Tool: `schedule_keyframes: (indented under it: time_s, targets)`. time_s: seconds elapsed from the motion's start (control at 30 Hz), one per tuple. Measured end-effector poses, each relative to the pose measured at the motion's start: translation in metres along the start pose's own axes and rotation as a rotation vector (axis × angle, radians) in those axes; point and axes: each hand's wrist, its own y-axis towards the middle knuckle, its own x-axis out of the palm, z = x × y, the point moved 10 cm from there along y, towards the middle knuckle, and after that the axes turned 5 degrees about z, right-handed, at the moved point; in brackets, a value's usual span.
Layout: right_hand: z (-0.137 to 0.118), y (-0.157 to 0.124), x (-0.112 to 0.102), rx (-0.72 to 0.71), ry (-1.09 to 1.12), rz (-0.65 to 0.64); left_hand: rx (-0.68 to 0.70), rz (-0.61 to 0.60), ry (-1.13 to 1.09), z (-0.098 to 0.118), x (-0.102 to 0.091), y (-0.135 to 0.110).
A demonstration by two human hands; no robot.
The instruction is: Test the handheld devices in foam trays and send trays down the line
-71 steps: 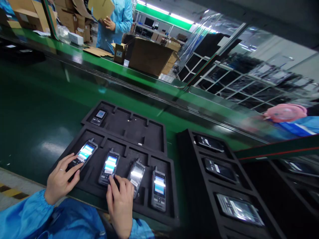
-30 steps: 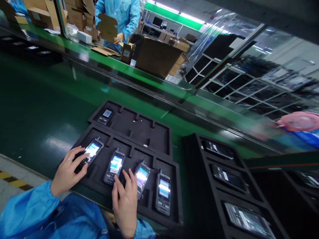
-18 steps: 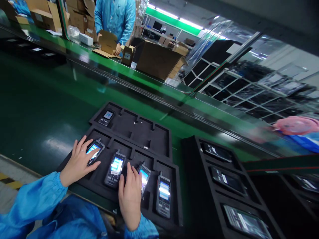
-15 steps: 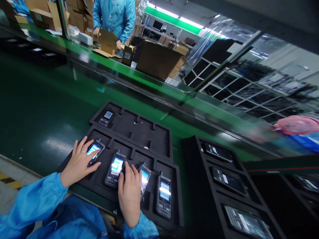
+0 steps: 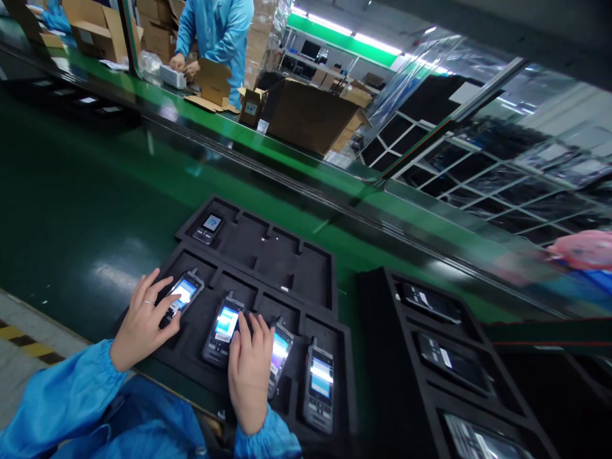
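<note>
A black foam tray (image 5: 306, 268) lies on the green conveyor belt (image 5: 71, 204). Its near row holds several lit handsets; one more handset (image 5: 207, 228) sits in the far left slot. My left hand (image 5: 143, 319) rests on the leftmost near handset (image 5: 184, 293), fingers spread, a fingertip on its keypad. My right hand (image 5: 248, 370) lies flat between the second handset (image 5: 224, 328) and the third handset (image 5: 278, 354), its fingers touching both. The fourth handset (image 5: 319, 382) lies untouched at the right.
A taller black tray stack (image 5: 377, 357) with dark handsets stands to the right. Across the belt a person in a blue coat (image 5: 215, 32) handles cardboard boxes (image 5: 306, 115). Plastic-wrapped racks (image 5: 478, 166) fill the right background.
My left hand slid up over the leftmost handset and its fingers spread. My right hand moved forward between the second and third handsets. The person across the belt set the cardboard down.
</note>
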Motion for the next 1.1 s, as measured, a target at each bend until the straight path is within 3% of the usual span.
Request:
schedule_keyframes:
  time_s: [0.5,0.83,1.1]
  targets:
    - [0.006,-0.004,-0.007,0.017,0.08,0.037,0.01,-0.077,0.009,0.006,0.005,-0.003]
    - [-0.007,-0.006,-0.012,-0.069,0.059,0.038,-0.038,-0.045,-0.032,0.0,0.002,-0.005]
    - [-0.003,-0.007,-0.015,-0.033,0.084,0.053,-0.032,-0.048,-0.039,-0.001,0.004,-0.007]
